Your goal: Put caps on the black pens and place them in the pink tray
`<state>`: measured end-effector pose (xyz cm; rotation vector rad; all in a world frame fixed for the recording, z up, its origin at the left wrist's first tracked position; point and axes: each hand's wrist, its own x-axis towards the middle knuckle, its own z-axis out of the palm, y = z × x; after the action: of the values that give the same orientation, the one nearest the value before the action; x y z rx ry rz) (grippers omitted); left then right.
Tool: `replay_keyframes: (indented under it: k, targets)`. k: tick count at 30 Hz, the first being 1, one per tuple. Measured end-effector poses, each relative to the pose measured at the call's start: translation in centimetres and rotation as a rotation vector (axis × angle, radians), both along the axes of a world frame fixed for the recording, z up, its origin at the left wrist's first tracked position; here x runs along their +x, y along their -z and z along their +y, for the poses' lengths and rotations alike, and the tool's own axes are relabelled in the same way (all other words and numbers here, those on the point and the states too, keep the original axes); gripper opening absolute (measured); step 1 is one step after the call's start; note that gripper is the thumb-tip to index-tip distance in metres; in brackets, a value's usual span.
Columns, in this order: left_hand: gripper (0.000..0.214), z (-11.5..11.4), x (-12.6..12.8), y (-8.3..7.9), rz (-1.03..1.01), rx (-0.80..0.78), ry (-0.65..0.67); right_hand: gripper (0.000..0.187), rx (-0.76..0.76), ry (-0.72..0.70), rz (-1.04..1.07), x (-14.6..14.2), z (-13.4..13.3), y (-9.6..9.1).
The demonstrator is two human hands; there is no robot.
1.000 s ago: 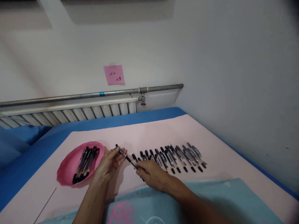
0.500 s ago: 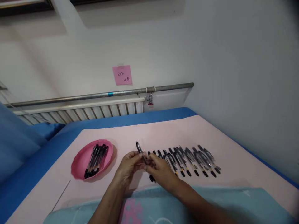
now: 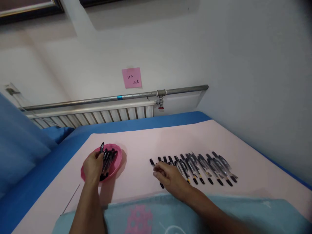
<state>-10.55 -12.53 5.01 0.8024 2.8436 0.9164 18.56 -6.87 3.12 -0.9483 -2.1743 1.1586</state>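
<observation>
My left hand [image 3: 94, 166] is over the pink dish [image 3: 118, 162] and its fingers are closed on a black pen [image 3: 101, 148] that sticks up from the dish's pile of black pens [image 3: 108, 161]. My right hand [image 3: 169, 177] rests on the pink sheet [image 3: 219, 136] at the left end of a row of black pens [image 3: 200, 165]. Its fingers are curled on the leftmost pen [image 3: 152, 163] of the row, which lies on the sheet.
A blue cloth [image 3: 151, 122] lies under the pink sheet. A light blue patterned cloth [image 3: 170, 216] covers the near edge. Behind are a radiator [image 3: 92, 117], a metal pipe [image 3: 122, 97] with a red valve [image 3: 161, 107], and a pink note [image 3: 132, 77] on the wall.
Both hands held one pen together; my right hand has laid it at the left end of the row. My left hand has moved left to the dish and closed on another pen.
</observation>
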Motion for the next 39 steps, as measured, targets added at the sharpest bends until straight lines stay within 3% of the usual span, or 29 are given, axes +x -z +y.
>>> replay_keyframes:
  k: [4, 11, 13, 16, 19, 23, 28, 35, 37, 39]
  targets:
    - [0.028, 0.8, 0.1, 1.1, 0.068, -0.217, 0.078, 0.013, -0.017, -0.001, -0.008, 0.2, 0.0, -0.2]
    - [0.036, 1.0, 1.1, 0.5, 0.158, -0.247, 0.106, 0.013, 0.046, 0.078, 0.011, 0.7, 0.7, -0.8]
    - [0.038, 1.3, 2.7, 0.3, 0.261, -0.17, 0.17, 0.013, 0.059, 0.13, 0.02, 1.0, 1.2, -1.0]
    - [0.032, 2.3, 7.1, 0.6, 0.273, -0.051, 0.426, 0.014, 0.085, 0.203, 0.041, 1.3, 1.8, -1.0]
    - [0.026, 3.3, 12.0, 1.5, 0.165, -0.129, 0.65, 0.015, 0.108, 0.217, 0.044, 1.5, 2.1, -0.9]
    - [0.03, 3.9, 15.6, 2.5, 0.199, -0.232, 0.742, 0.014, 0.149, 0.209, 0.019, 1.5, 2.1, -0.8]
    - [0.035, 4.2, 15.8, 2.8, 0.121, -0.377, 0.781, 0.014, 0.173, 0.197, 0.013, 1.6, 2.0, -0.8]
    - [0.017, 4.3, 14.2, 2.8, -0.053, -0.31, 0.735, 0.013, 0.159, 0.148, -0.05, 1.5, 1.7, -0.6]
    - [0.02, 4.1, 14.1, 2.6, -0.156, -0.212, 0.725, 0.013, 0.118, 0.102, -0.062, 1.2, 1.2, -0.3]
    - [0.025, 3.7, 14.4, 2.2, -0.454, 0.005, 0.733, 0.015, 0.04, 0.046, -0.037, 0.7, 0.7, 0.0]
